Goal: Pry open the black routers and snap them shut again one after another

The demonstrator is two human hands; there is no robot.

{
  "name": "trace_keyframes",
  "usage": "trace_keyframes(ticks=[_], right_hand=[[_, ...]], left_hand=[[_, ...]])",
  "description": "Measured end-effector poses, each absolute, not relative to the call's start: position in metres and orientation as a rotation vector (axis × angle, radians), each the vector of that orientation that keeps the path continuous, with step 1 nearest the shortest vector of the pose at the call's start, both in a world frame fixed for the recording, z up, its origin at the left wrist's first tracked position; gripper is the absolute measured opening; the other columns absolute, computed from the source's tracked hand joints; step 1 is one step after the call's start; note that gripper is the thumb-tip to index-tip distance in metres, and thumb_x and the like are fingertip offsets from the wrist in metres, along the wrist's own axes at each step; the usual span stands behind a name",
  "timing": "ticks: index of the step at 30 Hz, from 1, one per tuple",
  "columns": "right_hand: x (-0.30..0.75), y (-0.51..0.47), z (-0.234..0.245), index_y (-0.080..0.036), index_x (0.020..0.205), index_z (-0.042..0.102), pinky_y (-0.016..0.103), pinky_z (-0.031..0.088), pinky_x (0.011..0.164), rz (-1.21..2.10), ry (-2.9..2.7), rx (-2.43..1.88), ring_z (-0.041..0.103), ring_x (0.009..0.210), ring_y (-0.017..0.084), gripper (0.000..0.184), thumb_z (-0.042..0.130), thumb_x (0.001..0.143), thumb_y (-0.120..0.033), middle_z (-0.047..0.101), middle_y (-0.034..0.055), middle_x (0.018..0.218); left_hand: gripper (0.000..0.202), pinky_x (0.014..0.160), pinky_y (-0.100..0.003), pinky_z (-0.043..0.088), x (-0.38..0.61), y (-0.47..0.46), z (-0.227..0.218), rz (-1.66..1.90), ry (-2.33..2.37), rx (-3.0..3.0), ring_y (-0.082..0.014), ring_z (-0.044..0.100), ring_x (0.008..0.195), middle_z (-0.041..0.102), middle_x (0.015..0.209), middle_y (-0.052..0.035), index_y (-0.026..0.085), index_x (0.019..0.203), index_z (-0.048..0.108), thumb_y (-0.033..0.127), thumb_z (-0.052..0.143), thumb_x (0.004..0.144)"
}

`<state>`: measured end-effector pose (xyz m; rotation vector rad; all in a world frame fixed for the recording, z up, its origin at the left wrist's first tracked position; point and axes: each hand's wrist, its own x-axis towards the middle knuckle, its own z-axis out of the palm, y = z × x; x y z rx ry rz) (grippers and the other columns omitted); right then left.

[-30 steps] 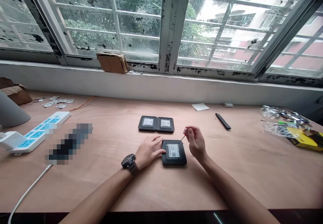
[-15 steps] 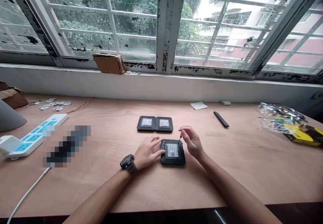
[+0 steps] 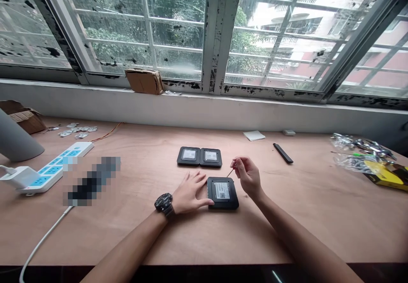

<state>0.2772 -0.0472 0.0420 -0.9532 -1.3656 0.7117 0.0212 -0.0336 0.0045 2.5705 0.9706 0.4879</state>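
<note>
A small black device (image 3: 222, 192) with a white label lies on the wooden table (image 3: 287, 215) in front of me. My left hand (image 3: 190, 192), with a black watch on its wrist, lies flat and open beside the device, its thumb touching the left edge. My right hand (image 3: 248, 175) hovers just right of the device's far corner. Its fingers pinch a thin pin-like tool (image 3: 230, 172) whose tip points at that corner. Two more black devices (image 3: 199, 156) lie side by side a little farther back.
A white and blue power strip (image 3: 52, 167) with its cable lies at the left, next to a blurred patch. A black stick (image 3: 282, 153) and a white pad (image 3: 253, 135) lie at the back right. Plastic bags and a yellow box (image 3: 385, 173) sit far right. A cardboard piece (image 3: 145, 81) rests on the windowsill.
My left hand has slid off the device and spread flat beside it. My right hand has lifted the thin tool's tip off the device's far corner.
</note>
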Motion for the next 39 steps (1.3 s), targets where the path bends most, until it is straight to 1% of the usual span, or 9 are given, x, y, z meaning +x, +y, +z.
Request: trace_keyframes(ticks=[8, 15, 18, 21, 23, 26, 29, 32, 39], right_hand=[[0.234, -0.040, 0.045, -0.023, 0.096, 0.061, 0.031, 0.050, 0.067, 0.625, -1.653, -0.973, 0.061, 0.073, 0.018, 0.026, 0.049, 0.103, -0.046, 0.064, 0.0031, 0.082], [0.233, -0.037, 0.039, -0.024, 0.099, 0.069, 0.033, 0.052, 0.068, 0.630, -1.716, -1.002, 0.062, 0.078, 0.020, 0.027, 0.052, 0.102, -0.045, 0.065, 0.0069, 0.095], [0.235, -0.035, 0.038, -0.026, 0.123, 0.069, 0.032, 0.052, 0.066, 0.766, -1.680, -1.003, 0.059, 0.074, 0.018, 0.036, 0.049, 0.102, -0.048, 0.062, 0.0065, 0.100], [0.238, -0.034, 0.038, -0.028, 0.146, 0.051, 0.029, 0.050, 0.059, 1.018, -1.609, -0.941, 0.048, 0.057, 0.012, 0.047, 0.044, 0.104, -0.049, 0.063, 0.0019, 0.091], [0.241, -0.035, 0.042, -0.028, 0.145, 0.052, 0.029, 0.052, 0.061, 1.081, -1.596, -0.898, 0.048, 0.056, 0.011, 0.047, 0.046, 0.103, -0.049, 0.066, 0.0020, 0.092], [0.257, -0.036, 0.055, -0.025, 0.126, 0.066, 0.030, 0.052, 0.060, 0.947, -1.595, -0.907, 0.054, 0.062, 0.013, 0.038, 0.051, 0.101, -0.049, 0.069, 0.0050, 0.094], [0.286, -0.036, 0.065, -0.025, 0.117, 0.071, 0.032, 0.053, 0.060, 0.653, -1.682, -1.053, 0.059, 0.065, 0.016, 0.033, 0.053, 0.101, -0.049, 0.072, 0.0072, 0.099], [0.318, -0.037, 0.058, -0.027, 0.111, 0.075, 0.037, 0.056, 0.073, 0.364, -1.962, -1.234, 0.068, 0.082, 0.023, 0.029, 0.056, 0.100, -0.047, 0.074, 0.0084, 0.104], [0.355, -0.050, 0.017, -0.027, 0.107, 0.076, 0.037, 0.056, 0.083, 0.288, -2.164, -1.406, 0.071, 0.090, 0.023, 0.028, 0.051, 0.102, -0.040, 0.072, 0.0076, 0.111]], left_hand=[[0.045, 0.111, -0.043, 0.045, -0.006, -0.012, 0.009, 0.649, 1.039, 2.504, -0.0287, 0.055, 0.133, 0.058, 0.145, -0.0104, 0.023, 0.131, 0.066, 0.051, 0.062, 0.097], [0.041, 0.109, -0.041, 0.047, -0.011, -0.008, 0.003, 0.704, 1.100, 2.465, -0.0269, 0.059, 0.128, 0.062, 0.140, -0.0086, 0.024, 0.129, 0.067, 0.049, 0.063, 0.096], [0.041, 0.109, -0.042, 0.047, -0.010, -0.007, 0.001, 0.708, 1.099, 2.462, -0.0272, 0.059, 0.127, 0.062, 0.140, -0.0084, 0.025, 0.129, 0.067, 0.048, 0.063, 0.096], [0.040, 0.108, -0.042, 0.047, -0.010, -0.006, 0.001, 0.705, 1.094, 2.463, -0.0274, 0.059, 0.127, 0.062, 0.139, -0.0085, 0.025, 0.129, 0.068, 0.048, 0.063, 0.096], [0.040, 0.108, -0.042, 0.048, -0.010, -0.006, 0.003, 0.698, 1.091, 2.466, -0.0274, 0.060, 0.126, 0.063, 0.139, -0.0084, 0.025, 0.129, 0.068, 0.047, 0.063, 0.096], [0.039, 0.108, -0.042, 0.048, -0.010, -0.007, 0.005, 0.681, 1.093, 2.472, -0.0280, 0.060, 0.127, 0.062, 0.140, -0.0086, 0.024, 0.128, 0.068, 0.047, 0.063, 0.096], [0.045, 0.110, -0.043, 0.047, -0.008, -0.011, 0.008, 0.663, 1.090, 2.492, -0.0283, 0.058, 0.130, 0.060, 0.142, -0.0090, 0.024, 0.135, 0.064, 0.049, 0.062, 0.097], [0.060, 0.114, -0.045, 0.042, -0.002, -0.017, 0.010, 0.673, 1.078, 2.529, -0.0300, 0.052, 0.137, 0.056, 0.147, -0.0096, 0.024, 0.144, 0.055, 0.056, 0.062, 0.095], [0.124, 0.122, -0.057, 0.024, 0.025, -0.037, 0.006, 0.568, 0.868, 2.553, -0.0380, 0.035, 0.148, 0.035, 0.161, -0.0168, 0.024, 0.160, 0.026, 0.078, 0.079, 0.063]])
